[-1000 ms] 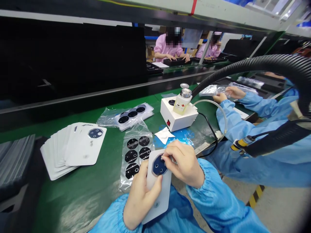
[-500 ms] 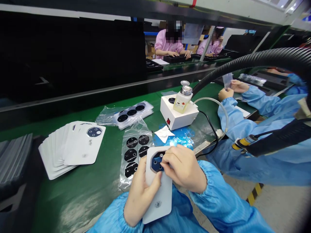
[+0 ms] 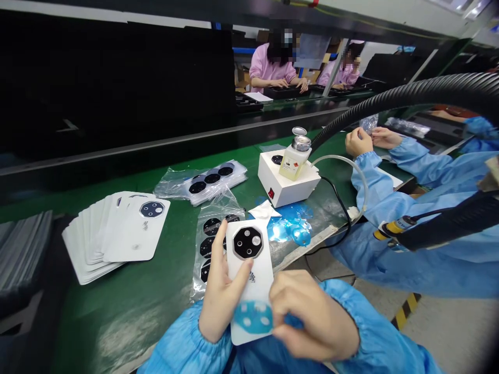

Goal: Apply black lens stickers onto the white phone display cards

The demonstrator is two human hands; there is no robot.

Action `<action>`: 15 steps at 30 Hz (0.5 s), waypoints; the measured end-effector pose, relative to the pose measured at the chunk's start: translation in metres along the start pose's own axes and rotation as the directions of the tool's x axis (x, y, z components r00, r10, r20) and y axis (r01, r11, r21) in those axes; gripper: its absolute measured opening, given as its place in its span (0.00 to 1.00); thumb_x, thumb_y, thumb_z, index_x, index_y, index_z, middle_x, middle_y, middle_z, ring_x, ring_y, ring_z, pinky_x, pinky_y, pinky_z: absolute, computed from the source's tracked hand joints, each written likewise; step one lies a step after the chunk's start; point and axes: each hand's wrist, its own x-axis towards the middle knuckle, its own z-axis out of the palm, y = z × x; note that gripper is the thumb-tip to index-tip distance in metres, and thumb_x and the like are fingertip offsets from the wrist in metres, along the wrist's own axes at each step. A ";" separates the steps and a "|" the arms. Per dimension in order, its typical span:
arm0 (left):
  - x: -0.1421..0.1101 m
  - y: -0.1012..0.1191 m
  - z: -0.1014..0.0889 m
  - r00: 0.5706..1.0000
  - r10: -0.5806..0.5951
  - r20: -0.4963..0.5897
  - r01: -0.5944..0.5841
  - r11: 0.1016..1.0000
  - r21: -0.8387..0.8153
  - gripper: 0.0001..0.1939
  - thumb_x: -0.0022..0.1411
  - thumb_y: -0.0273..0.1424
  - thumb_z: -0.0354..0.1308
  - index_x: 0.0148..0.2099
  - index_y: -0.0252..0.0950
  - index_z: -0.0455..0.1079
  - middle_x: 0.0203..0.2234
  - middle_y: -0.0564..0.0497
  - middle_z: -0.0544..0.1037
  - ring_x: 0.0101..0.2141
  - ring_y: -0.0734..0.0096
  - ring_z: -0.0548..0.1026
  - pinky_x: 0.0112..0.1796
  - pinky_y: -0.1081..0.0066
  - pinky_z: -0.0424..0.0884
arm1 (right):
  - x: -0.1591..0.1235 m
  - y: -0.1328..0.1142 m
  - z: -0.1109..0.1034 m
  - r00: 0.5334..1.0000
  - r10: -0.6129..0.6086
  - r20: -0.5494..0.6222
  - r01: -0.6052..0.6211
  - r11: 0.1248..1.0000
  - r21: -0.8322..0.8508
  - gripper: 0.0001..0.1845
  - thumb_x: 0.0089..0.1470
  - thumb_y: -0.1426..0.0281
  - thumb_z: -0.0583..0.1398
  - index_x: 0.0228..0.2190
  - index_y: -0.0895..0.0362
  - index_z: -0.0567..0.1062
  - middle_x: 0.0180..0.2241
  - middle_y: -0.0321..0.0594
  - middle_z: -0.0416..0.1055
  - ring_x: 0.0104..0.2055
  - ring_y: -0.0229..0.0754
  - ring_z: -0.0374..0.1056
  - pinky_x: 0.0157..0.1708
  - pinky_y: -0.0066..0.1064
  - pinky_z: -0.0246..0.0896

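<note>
Gripping white panel (image 3: 255,290) in left hand (image 3: 220,293); pinching blue film (image 3: 253,317) in right hand (image 3: 314,319) over panel's lower end. Holding panel at front edge of bench (image 3: 136,298), near bagged black discs (image 3: 206,247). Probably handling light, stiff, scratch-prone; best gripping by side edges.

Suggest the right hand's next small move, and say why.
Probably, the right hand should carry the blue film to the blue pieces on the green bench: it seems to pinch the film's edge, and those pieces look like similar film.
</note>
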 end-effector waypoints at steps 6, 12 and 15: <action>-0.003 -0.007 0.007 0.973 -0.125 0.196 0.146 0.984 -0.098 0.40 0.58 0.34 0.58 0.66 0.47 0.39 0.56 0.45 0.65 0.52 0.57 0.69 0.50 0.59 0.68 | -0.018 0.096 -0.014 0.820 0.430 -0.379 -0.539 0.802 -0.258 0.10 0.59 0.70 0.49 0.26 0.56 0.64 0.26 0.37 0.64 0.29 0.37 0.62 0.30 0.29 0.60; -0.006 -0.043 0.079 0.837 -0.152 0.526 0.243 0.964 -0.109 0.35 0.55 0.29 0.61 0.62 0.40 0.51 0.56 0.44 0.65 0.53 0.58 0.66 0.53 0.57 0.62 | -0.035 0.149 -0.006 0.753 0.512 -0.414 -0.658 0.604 -0.450 0.09 0.58 0.67 0.55 0.34 0.59 0.70 0.35 0.38 0.68 0.37 0.36 0.65 0.38 0.33 0.64; -0.001 -0.058 0.137 0.733 -0.174 0.657 0.293 0.953 -0.075 0.20 0.61 0.33 0.55 0.55 0.35 0.62 0.49 0.44 0.70 0.45 0.61 0.72 0.45 0.54 0.69 | -0.037 0.147 -0.004 0.753 0.514 -0.411 -0.658 0.574 -0.487 0.10 0.58 0.66 0.55 0.36 0.60 0.70 0.37 0.38 0.69 0.37 0.36 0.67 0.38 0.34 0.66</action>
